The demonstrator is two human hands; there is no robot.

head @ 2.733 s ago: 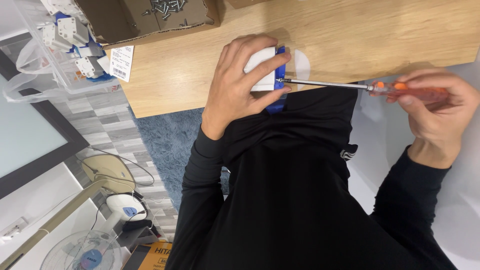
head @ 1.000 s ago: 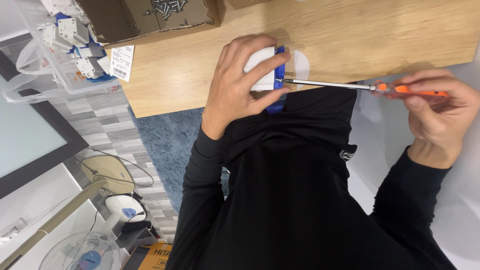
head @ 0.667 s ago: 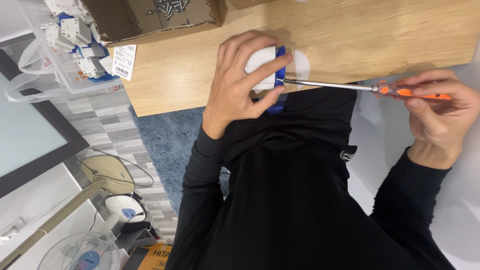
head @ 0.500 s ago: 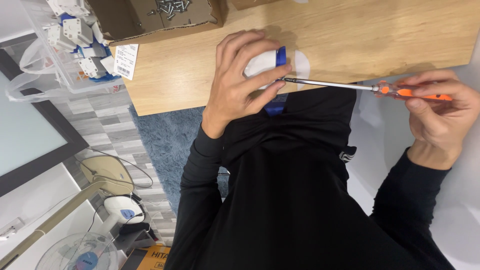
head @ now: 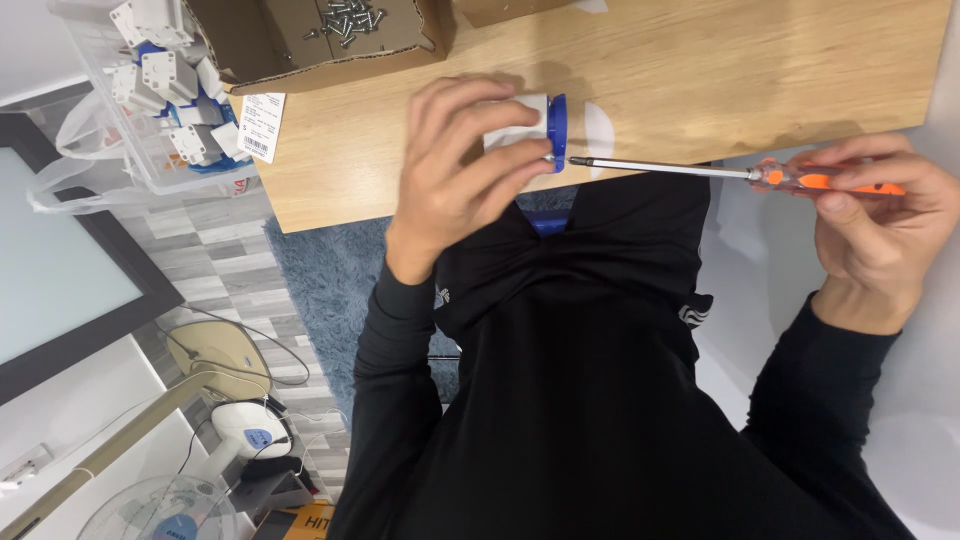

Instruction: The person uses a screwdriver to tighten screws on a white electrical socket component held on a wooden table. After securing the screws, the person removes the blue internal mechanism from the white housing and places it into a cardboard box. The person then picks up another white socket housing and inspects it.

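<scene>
The head view looks straight down over the person's black long-sleeved top [head: 600,400] to the near edge of a wooden table [head: 760,70].

The left hand [head: 455,170] is closed around a small white and blue plastic part [head: 540,130], fingers curled over its top and thumb pressing its near side, so that only the blue end face and a strip of the white body show. The part sits on the table close to the near edge, its blue face turned to the right.

The right hand [head: 865,225] is off the table, well to the right, closed around the orange and clear handle of a screwdriver [head: 680,168]. The long steel shaft lies nearly level, running left from the handle, and its tip sits just right of the blue face; whether it touches or stops just short cannot be told. So the part lies straight along the shaft's long axis, left of the right hand's grip, and the left hand is the one on it.

At the far left, a clear plastic bin [head: 150,110] holds more white and blue parts, and beside it an open cardboard box [head: 310,45] holds loose screws [head: 350,18]. Below the table lie grey floor planks, a blue rug [head: 320,270] and a small fan [head: 160,505].
</scene>
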